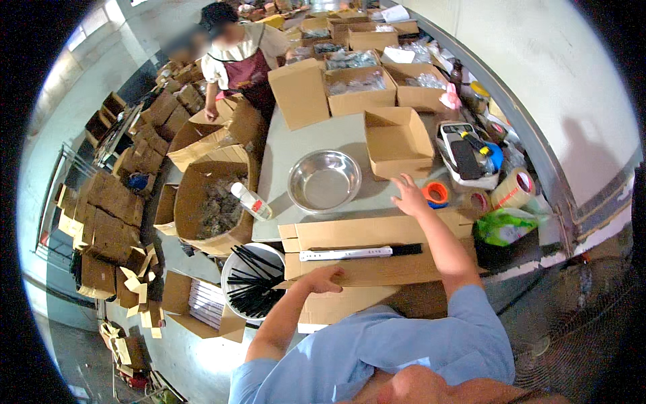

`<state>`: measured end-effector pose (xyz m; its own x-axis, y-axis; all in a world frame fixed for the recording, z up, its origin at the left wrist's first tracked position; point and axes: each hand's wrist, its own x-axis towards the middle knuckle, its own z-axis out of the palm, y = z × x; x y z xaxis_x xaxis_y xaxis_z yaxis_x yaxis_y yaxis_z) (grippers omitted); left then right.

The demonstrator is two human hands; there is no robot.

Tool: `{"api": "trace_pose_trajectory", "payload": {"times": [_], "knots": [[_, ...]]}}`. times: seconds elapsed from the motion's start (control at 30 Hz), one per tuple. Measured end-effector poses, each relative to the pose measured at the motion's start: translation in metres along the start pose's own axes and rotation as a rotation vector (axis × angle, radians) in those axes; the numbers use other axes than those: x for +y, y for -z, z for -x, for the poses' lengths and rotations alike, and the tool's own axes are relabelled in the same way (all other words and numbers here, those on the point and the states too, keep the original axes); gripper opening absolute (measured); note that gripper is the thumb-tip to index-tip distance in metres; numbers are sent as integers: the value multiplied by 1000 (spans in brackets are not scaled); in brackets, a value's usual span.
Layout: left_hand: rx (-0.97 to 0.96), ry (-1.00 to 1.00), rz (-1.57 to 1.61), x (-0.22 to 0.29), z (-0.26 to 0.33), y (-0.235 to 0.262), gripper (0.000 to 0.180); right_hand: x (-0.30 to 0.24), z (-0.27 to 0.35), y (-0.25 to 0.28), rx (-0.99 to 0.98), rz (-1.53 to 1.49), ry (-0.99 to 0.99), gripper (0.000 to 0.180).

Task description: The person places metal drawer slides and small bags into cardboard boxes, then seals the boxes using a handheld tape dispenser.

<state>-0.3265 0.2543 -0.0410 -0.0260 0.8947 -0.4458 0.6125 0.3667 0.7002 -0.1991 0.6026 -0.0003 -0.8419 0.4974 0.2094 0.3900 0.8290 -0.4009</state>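
From the head camera's side, I see red lettering along the big tape roll [508, 192] and print on the green plastic bag [505, 227], both too small for me to read; the clear bottle [251, 202] wears a label with red on it.

Across the worktable stands a co-worker [245, 71] in a maroon apron. A shiny steel bowl [324, 187] and an orange tape roll [426, 190] sit beyond the flattened cardboard [377, 232], where the white metal rail [346, 254] lies lengthwise, a black strip [407, 250] at its right end.

The right hand [409, 196] is held out near the open carton [400, 135], fingers spread. The left hand [328, 279] is just below the rail, thumb and fingers slightly parted; whether it touches the cardboard I can't tell.

Black strips [252, 283] fan out of a white bucket [272, 249], white rails [205, 303] line a carton on the left, and a white basket [464, 180] holds a dark phone [463, 158] and a yellow-and-black cutter [473, 141].
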Motion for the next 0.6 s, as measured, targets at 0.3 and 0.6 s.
{"api": "trace_pose_trajectory", "payload": {"times": [0.3, 0.6], "knots": [[-12, -56, -4, -19, -10, -12, 75, -99, -76, -126, 2, -338, 97, 34], [-80, -29, 0, 14, -11, 11, 76, -70, -104, -55, 258, 25, -218, 53]]}}
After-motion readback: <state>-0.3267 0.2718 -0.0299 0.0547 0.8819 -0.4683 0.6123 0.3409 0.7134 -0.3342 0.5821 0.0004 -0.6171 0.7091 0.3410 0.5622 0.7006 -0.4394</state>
